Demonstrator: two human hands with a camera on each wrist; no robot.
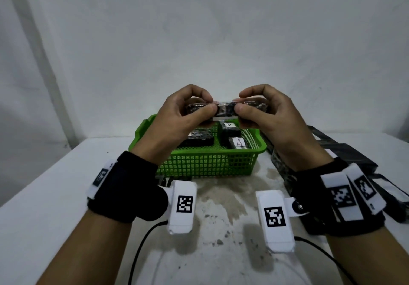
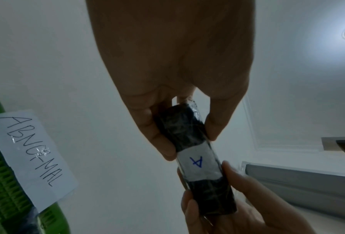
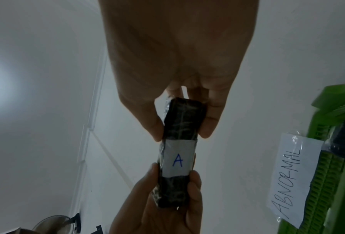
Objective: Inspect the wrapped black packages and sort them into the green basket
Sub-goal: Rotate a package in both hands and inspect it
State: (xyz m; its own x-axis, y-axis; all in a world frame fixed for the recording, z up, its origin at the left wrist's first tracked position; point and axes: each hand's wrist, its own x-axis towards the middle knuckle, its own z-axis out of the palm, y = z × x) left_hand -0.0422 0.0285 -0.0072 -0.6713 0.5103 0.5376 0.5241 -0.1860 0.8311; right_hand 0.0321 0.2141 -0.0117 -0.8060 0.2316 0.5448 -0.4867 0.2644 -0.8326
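Both hands hold one wrapped black package [image 1: 225, 109] level above the green basket [image 1: 205, 163]. My left hand [image 1: 188, 109] pinches its left end and my right hand [image 1: 259, 109] pinches its right end. The wrist views show the package [image 2: 195, 158] [image 3: 179, 152] as a black bar in clear film, with a white label marked "A" in blue on its underside. Inside the basket lie several wrapped black packages [image 1: 232, 137], two with "A" labels facing up. A white paper sign reading "ABNORMAL" [image 2: 30, 156] [image 3: 295, 178] is taped to the basket's outer wall.
More wrapped black packages [image 1: 345, 154] lie in a pile on the white table [image 1: 44, 196] to the right of the basket. The tabletop in front of the basket is stained. Cables run from the wrist cameras toward the near edge. A white wall stands behind.
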